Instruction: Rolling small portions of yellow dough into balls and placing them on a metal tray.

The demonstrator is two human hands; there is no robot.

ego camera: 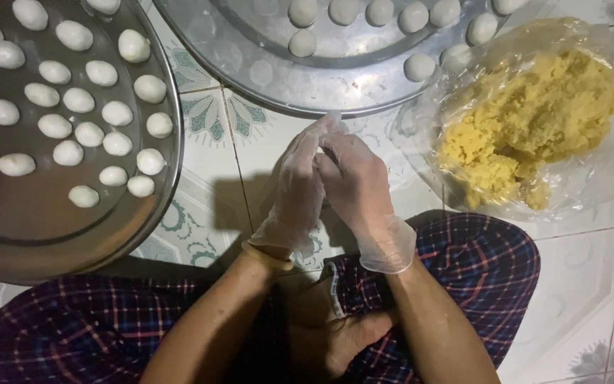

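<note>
Dough pressed between two gloved hands over the tiled floor

Dough is barely visible: only a pale sliver shows between the palms, so its shape cannot be told. The left hand (298, 186) and right hand (353, 183), both in thin clear gloves, are cupped together, fingers pointing away from the body, closed around whatever lies between them. Both forearms rise from the lap, over crossed legs in checked trousers (463, 259). A rubber band (268, 256) rings the left wrist.

The hands hover above a bare strip of patterned floor tiles (207, 121). To their left, a round metal tray (161, 192) holds many small white dough balls (79, 99); its rim lies near the left knee. Ahead, a second metal tray (271, 85) carries more white balls, its edge just beyond the fingertips. To the right, a clear plastic bag (598, 178) lies open with a heap of crumbly yellow filling (527, 121), near the right hand but apart from it.
</note>
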